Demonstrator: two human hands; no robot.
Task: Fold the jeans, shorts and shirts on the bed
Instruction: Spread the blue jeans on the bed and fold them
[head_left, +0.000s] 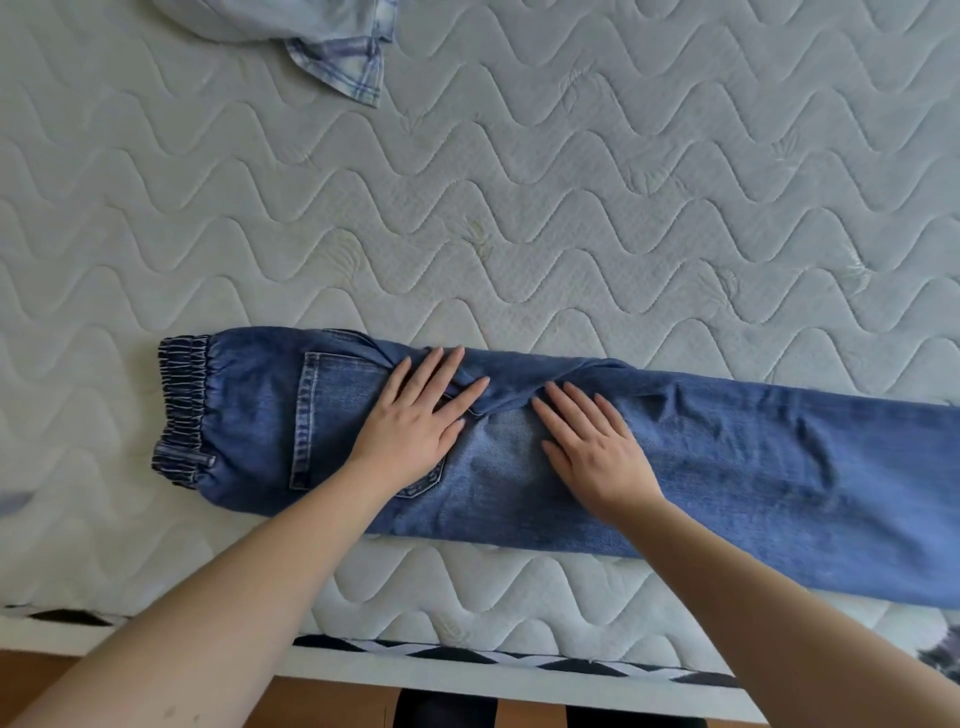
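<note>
The jeans (675, 467) lie lengthwise near the front edge of the bed (519, 208), legs one over the other. The left hand (421, 421) and right hand (592, 447) press flat on them, fingers spread, gripping nothing. A pale shirt (311, 36) lies at the far edge

The jeans (727, 467) and pale shirt (311, 36) run off frame.

Mid-blue jeans (701, 467) with a faded paler patch and darker elastic waistband, pale washed-blue shirt (332, 47) with plaid-like streaks, off-white mattress (519, 208) quilted in wavy lines, black-and-white edge band
</note>
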